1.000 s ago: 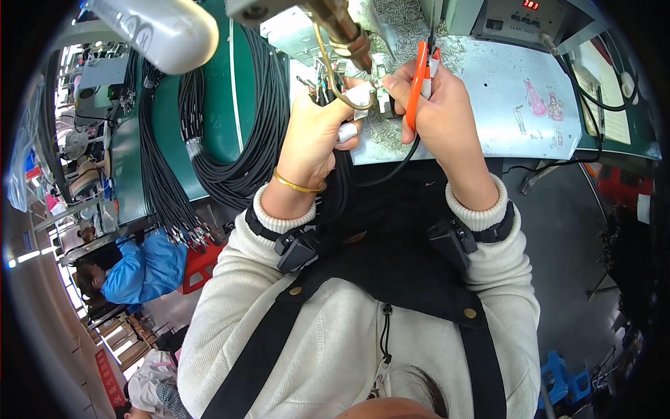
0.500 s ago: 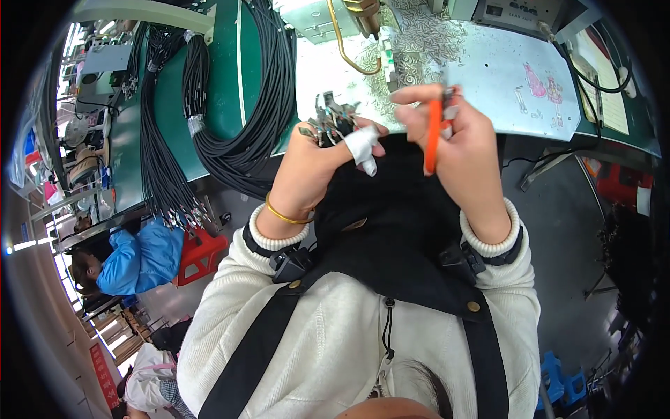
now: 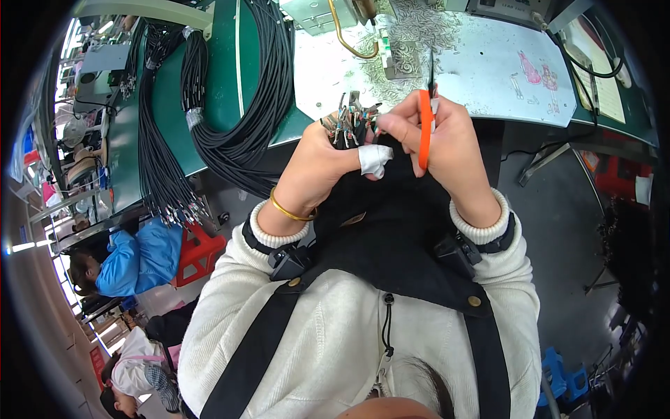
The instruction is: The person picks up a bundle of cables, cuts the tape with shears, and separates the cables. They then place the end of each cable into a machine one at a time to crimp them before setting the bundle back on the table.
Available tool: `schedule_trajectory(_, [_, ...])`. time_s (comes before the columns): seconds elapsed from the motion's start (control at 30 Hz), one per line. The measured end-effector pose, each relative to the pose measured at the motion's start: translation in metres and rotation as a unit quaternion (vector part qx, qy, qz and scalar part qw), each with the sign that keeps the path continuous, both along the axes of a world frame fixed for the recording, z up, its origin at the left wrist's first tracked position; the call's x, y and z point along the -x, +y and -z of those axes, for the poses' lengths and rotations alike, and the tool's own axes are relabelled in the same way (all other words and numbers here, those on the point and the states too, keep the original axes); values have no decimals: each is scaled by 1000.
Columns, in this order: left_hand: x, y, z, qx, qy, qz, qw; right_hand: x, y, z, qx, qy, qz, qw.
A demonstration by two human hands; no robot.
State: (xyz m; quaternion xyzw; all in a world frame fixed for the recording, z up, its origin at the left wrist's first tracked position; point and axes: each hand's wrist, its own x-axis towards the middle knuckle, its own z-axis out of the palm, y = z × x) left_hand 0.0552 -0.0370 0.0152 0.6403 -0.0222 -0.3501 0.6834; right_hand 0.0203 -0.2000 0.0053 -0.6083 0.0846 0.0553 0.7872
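My left hand (image 3: 313,157) is closed around a bundle of black cable ends (image 3: 349,127), their stripped coloured wires and small metal tips fanning upward. White tape (image 3: 375,159) wraps the thumb of that hand. In my right hand (image 3: 455,143) lies an orange-handled tool (image 3: 425,133); its thin dark tip points away from me over the worktop. Whether it is scissors or some other hand tool does not show clearly. The right thumb and forefinger come together at the right side of the bundle, touching or nearly touching a wire end. Both hands are just off the table's near edge.
Beyond my hands, a small metal block (image 3: 401,61) and many loose metal pieces (image 3: 436,31) lie on the white worktop (image 3: 488,84). A machine (image 3: 314,15) stands behind. Long black cable bundles (image 3: 276,84) hang over the green table at left. A seated person (image 3: 143,258) in blue is further left.
My right hand has moved left and in to the bundle, and its fingers now meet at the wires. The tool's dark tip now points straight away from me. The left hand has shifted slightly right.
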Motion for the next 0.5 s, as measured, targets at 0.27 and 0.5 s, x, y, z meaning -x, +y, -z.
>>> schedule_trajectory(0.27, [1,6,2,68,19,-26,997,2,4,24,255,-188,157,935])
schedule_trajectory(0.5, [-3,7,-10,100,93,-9,991,2,0,23,482,-495,131,711])
